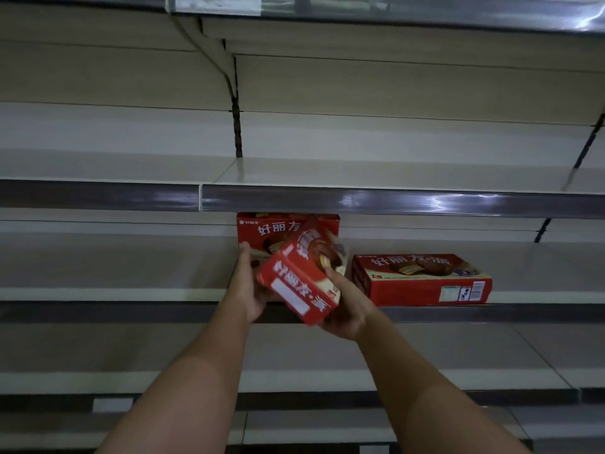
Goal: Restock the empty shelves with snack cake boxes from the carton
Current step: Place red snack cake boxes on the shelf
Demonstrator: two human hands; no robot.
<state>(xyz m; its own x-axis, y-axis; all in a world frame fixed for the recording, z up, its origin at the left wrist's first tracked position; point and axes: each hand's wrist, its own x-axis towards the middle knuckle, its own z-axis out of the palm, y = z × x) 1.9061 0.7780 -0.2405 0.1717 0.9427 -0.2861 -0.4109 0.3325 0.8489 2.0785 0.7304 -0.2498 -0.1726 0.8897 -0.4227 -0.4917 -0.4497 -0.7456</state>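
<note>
- Holding a tilted red snack cake box [299, 283] in front of the middle shelf [131, 294], both hands were raised to shelf height.
- Right hand [347, 306] gripped the box from below and from the right; thumb lay along the box's right edge, fingers curled under the lower corner.
- Left hand [248, 286] was at the box's left edge, fingers bent against it; the thumb pointed up toward the upright box. Whether it truly gripped or only steadied the box could not be told, since the box hid the fingertips.
- Held box was slanted, one long side facing the camera with a white label patch, its picture face turned up and to the right; blurred.
- An upright box [262, 229] stood at the back of the same shelf, just behind the held one and partly covered by it.
- A flat box [422, 278] lay on the shelf to the right, near the front edge, apart from the hands.
- The upper shelf [360, 172] showed a grey price rail [393, 199] along its front.
</note>
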